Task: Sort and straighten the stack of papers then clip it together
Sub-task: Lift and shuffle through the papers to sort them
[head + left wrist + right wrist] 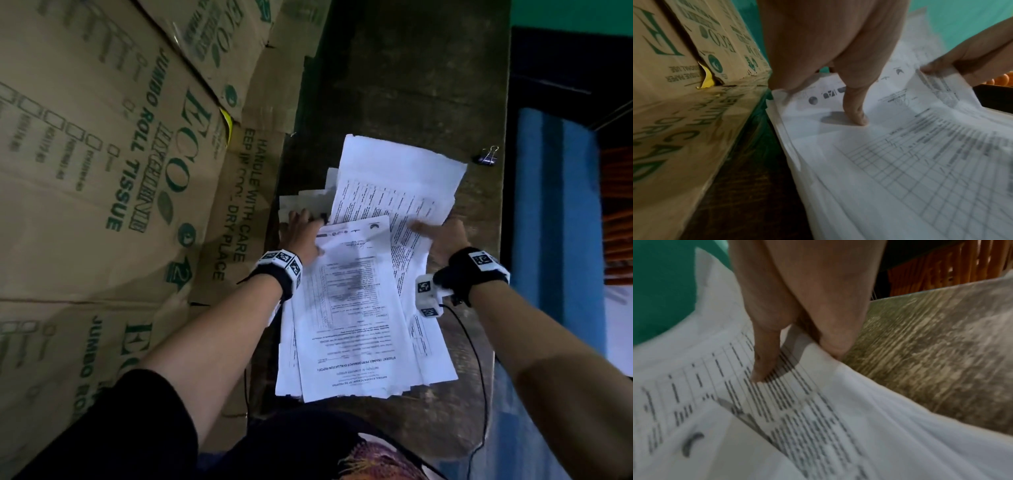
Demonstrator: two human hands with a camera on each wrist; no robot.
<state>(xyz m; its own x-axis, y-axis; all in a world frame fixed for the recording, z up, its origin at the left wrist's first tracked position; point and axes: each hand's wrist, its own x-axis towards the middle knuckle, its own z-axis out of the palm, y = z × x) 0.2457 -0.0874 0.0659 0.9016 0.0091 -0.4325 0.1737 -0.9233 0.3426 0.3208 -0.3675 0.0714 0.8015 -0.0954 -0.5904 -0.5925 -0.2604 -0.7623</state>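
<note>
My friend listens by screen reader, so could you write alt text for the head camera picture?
Two bare hands spread over a messy stack of papers on a dark wooden table: the left hand lies at its left edge, the right hand lifts a sheet. A black binder clip lies apart near the table's right edge; cardboard boxes stand left.

Both forearms extend from the lower frame edge toward frame centre, each wrist carrying a black strap. Left hand (303, 236): centre-left, fingers straight, thumb (856, 112) pressing downward. Right hand (445, 234): centre-right, thumb (764, 363) on top, fingers curled beneath in a pinch
</note>
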